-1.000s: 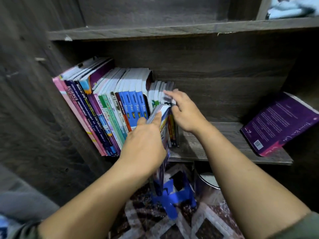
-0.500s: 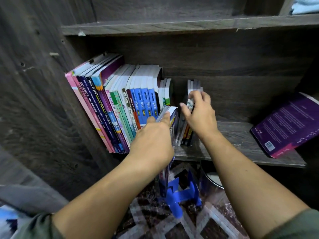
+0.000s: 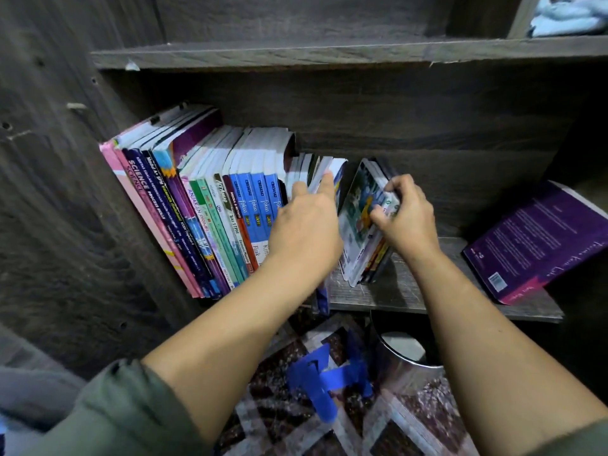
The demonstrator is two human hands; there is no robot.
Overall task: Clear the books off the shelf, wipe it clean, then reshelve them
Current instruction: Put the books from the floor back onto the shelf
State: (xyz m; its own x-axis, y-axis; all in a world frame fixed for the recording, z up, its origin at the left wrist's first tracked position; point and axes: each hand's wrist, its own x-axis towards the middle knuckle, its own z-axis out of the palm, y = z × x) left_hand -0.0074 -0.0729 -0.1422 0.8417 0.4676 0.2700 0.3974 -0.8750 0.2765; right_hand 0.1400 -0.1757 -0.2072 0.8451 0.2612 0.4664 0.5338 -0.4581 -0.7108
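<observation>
A row of upright books (image 3: 204, 205) leans against the left wall of the dark wooden shelf (image 3: 408, 291). My left hand (image 3: 306, 232) presses a thin book with a white top edge (image 3: 329, 169) into the right end of that row; its lower corner hangs over the shelf's front edge. My right hand (image 3: 404, 218) grips a small bundle of thin books (image 3: 358, 225) tilted to the right, apart from the row. A purple book (image 3: 539, 238) leans against the right wall.
Below the shelf stand a shiny metal bin (image 3: 404, 360) and a patterned floor mat with blue tape (image 3: 322, 380). An upper shelf board (image 3: 329, 52) runs overhead, with pale blue cloth (image 3: 569, 14) at its top right.
My right hand tilted the bundle of thin books further right, opening a gap. My left hand pushed the thin book up and deeper into the gap beside the row.
</observation>
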